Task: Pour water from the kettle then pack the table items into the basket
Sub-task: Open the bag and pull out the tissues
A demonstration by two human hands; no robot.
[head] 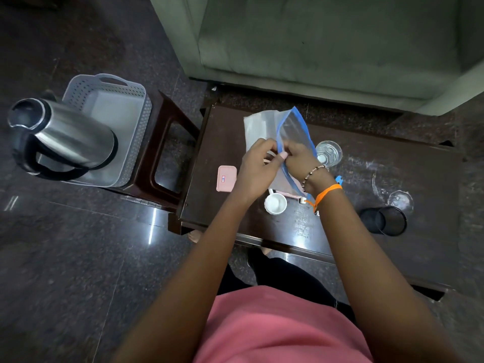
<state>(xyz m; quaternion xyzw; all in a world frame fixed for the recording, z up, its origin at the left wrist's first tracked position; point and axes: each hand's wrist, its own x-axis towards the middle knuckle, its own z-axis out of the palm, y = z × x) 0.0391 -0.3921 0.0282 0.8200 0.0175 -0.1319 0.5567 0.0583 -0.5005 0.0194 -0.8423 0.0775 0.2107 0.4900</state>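
**Pinching the zip bag at its blue seal**

We are holding a clear zip bag [293, 132] over the table [366, 179], both hands close together at its blue-edged mouth. Our left hand [258, 169] and right hand [301, 159] are each nipping the seal strip between thumb and fingertips, almost touching one another.

The bag is looking thin, limp and slick, so we are judging the stiffer blue strip the safest place to grip; the film itself would likely slide and crumple.

Just beyond our right hand a glass [328, 153] is standing with water in it: fragile, and best taken around its wall. Below our hands a small white cup [275, 203] is sitting, and just left of our left hand a pink box [226, 178]. Far to the left the steel kettle [60, 137] is standing in the grey basket [125, 100], heavy, with its handle the obvious hold.
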